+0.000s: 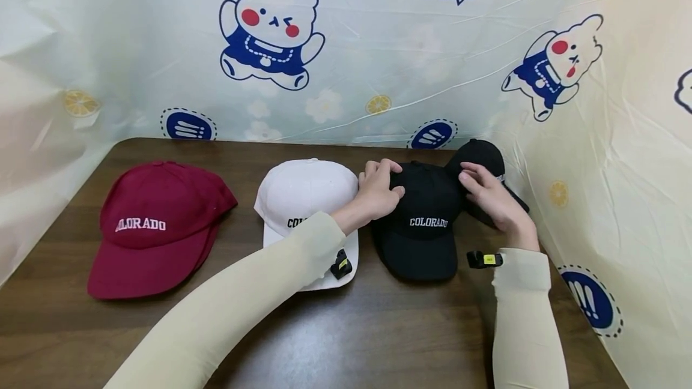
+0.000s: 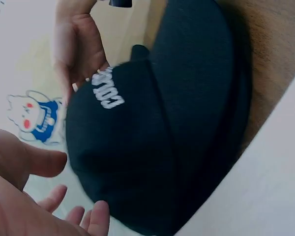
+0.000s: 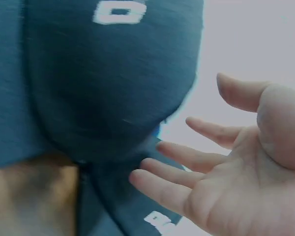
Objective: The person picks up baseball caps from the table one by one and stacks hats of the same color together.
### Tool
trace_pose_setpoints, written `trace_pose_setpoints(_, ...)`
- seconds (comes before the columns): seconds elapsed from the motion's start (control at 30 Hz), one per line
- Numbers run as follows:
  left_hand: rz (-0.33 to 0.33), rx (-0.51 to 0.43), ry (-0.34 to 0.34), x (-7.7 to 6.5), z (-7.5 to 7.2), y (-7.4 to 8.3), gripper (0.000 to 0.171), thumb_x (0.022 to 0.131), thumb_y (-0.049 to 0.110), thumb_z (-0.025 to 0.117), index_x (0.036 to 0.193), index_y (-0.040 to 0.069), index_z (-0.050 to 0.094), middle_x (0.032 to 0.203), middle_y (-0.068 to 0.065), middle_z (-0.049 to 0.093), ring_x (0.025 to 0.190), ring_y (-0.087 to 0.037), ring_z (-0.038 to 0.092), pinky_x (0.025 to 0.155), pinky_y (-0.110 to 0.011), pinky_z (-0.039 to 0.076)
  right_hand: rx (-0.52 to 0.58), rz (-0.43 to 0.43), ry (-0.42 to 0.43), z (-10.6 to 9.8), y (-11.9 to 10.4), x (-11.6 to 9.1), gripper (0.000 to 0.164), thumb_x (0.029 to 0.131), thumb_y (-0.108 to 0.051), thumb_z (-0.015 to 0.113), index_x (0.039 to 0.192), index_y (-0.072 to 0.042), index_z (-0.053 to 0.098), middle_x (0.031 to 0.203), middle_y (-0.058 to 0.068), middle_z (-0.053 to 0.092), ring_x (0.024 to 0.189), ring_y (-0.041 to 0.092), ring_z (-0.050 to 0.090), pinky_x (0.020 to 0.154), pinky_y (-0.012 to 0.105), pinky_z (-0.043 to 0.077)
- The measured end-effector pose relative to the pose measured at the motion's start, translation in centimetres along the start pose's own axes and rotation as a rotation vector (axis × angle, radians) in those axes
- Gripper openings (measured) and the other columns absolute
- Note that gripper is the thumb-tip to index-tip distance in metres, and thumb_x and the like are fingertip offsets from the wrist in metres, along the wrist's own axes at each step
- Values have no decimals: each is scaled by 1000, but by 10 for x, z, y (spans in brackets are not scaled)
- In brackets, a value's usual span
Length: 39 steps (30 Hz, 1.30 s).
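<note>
A black cap [image 1: 427,194] with white COLORADO lettering lies on the table, its brim toward me. My left hand [image 1: 376,191] is at its left side, fingers spread and slightly bent. In the left wrist view, the fingertips [image 2: 99,216] come right up to the crown. Over on its right, my right hand [image 1: 496,200] overlaps a second black cap [image 1: 477,155], which sits partly behind the first. The right wrist view shows that palm with fingers [image 3: 162,189] loosely extended beside the front cap's crown, nothing between them and the thumb.
A white cap [image 1: 305,185] lies left of the black ones, partly covered by my left forearm. Farther left is a maroon cap [image 1: 157,197], apparently with another maroon layer beneath. A printed sheet [image 1: 357,47] hangs behind and beside the brown table [image 1: 378,341].
</note>
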<state>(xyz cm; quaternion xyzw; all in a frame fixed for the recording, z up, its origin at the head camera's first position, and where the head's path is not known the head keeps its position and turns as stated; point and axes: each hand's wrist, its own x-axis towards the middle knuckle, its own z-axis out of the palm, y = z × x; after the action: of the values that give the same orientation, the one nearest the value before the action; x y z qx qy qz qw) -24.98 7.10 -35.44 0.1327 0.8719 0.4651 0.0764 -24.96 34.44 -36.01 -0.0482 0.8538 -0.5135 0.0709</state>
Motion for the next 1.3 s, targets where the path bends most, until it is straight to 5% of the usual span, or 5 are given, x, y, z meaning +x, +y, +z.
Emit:
trace_pose_setpoints(0.23,200,57,-51,-17,-26,18,32,96,19,58,125,18,46,126,-3,42,117,-23,34,95,-38,36,-256,-50,107,-42,-12,4,57,102,-41,42,147,-8,28,144,20,34,127,34,35,104,55,29)
trace_pose_setpoints(0.63,370,126,-109,-35,-52,21,28,95,20,60,120,16,51,116,0,53,109,-16,45,90,-32,40,-658,-50,-11,-84,-6,63,67,101,-42,46,146,2,24,147,29,24,133,46,20,105,61,19)
trace_pose_setpoints(0.9,412,136,-113,-38,-57,15,28,94,19,61,120,14,52,113,-1,54,107,-16,47,89,-30,41,-611,63,-104,-88,15,82,76,102,-52,33,151,-2,3,153,29,3,137,46,3,107,62,8)
trace_pose_setpoints(1.3,406,124,-115,-36,-59,5,28,94,17,61,120,12,53,115,-4,53,107,-16,47,89,-30,40,-732,77,-56,-95,34,82,74,101,-56,26,145,3,28,136,36,21,123,48,20,98,62,23)
